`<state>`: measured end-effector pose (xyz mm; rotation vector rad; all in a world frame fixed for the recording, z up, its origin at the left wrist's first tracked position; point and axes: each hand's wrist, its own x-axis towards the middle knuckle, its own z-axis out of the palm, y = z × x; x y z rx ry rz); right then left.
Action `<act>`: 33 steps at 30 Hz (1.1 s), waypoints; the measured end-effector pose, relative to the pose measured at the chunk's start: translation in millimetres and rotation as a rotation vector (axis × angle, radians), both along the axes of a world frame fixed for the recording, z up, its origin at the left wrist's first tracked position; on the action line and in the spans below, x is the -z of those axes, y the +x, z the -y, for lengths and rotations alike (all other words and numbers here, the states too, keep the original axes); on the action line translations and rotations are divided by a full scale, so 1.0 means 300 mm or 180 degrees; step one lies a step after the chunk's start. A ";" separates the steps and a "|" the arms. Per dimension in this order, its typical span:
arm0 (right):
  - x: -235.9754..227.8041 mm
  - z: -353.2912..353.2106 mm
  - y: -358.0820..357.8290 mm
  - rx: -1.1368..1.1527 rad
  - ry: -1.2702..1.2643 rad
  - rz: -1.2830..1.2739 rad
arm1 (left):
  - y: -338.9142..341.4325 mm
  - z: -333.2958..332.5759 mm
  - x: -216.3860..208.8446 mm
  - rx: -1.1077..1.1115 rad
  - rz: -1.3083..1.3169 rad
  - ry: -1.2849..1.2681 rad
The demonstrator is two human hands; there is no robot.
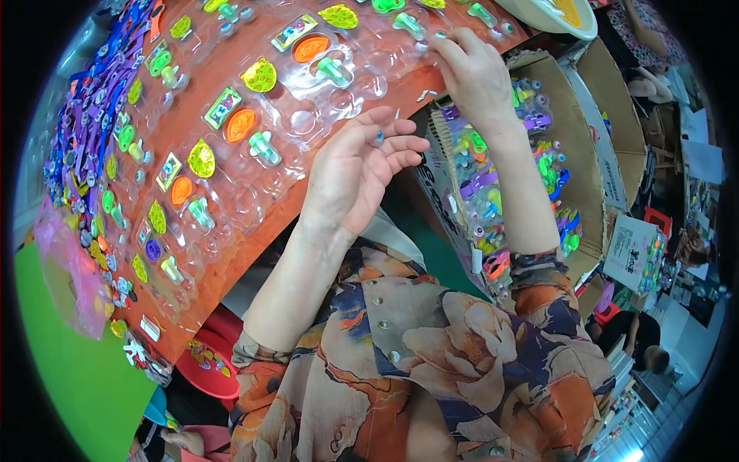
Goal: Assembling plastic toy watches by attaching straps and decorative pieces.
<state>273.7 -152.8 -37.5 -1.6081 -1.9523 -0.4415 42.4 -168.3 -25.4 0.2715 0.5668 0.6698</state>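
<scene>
- Left hand [352,168]: palm turned up, open with the fingers loosely curled, and there's a tiny blue-and-white ball [378,136] sitting by the fingers. It's just off the near edge of the trays.
- Right hand [471,73]: reaching further out, back of the hand up, fingers bent down at the far trays. Can't tell if it's pinching anything, the fingertips are too small to read.
- Right under all that: clear plastic blister trays [304,119] in rows across a reddish table [419,86]. Near ones have a green-and-clear tube [264,148], an orange oval piece [241,125], a shiny yellow piece [202,159] and a little picture card [223,107], plus round pockets.
- Below the right forearm: an open cardboard box [593,146] stuffed with colourful toy packs [486,181].
- Top right corner: a pale bowl [586,27] with something yellow inside.
- Far left: a heap of blue and purple straps [92,115], then a pink plastic bag [68,266].
- Lower left: a red basin [223,386] with small yellow bits.
</scene>
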 end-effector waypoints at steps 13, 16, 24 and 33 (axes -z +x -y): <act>-0.115 0.199 -0.223 -0.0814 -0.0605 -0.1375 | 0.008 0.005 0.024 -0.0140 0.0582 -0.0104; -0.088 0.197 -0.252 -0.0670 -0.0438 -0.1208 | 0.013 0.013 0.021 -0.0089 0.0742 -0.0068; -0.069 0.209 -0.263 -0.0592 -0.0416 -0.1742 | 0.004 0.014 0.006 0.0109 0.0693 -0.0081; -0.017 0.203 -0.296 -0.1104 -0.0397 -0.1482 | -0.024 0.025 0.104 0.0202 0.1627 -0.0762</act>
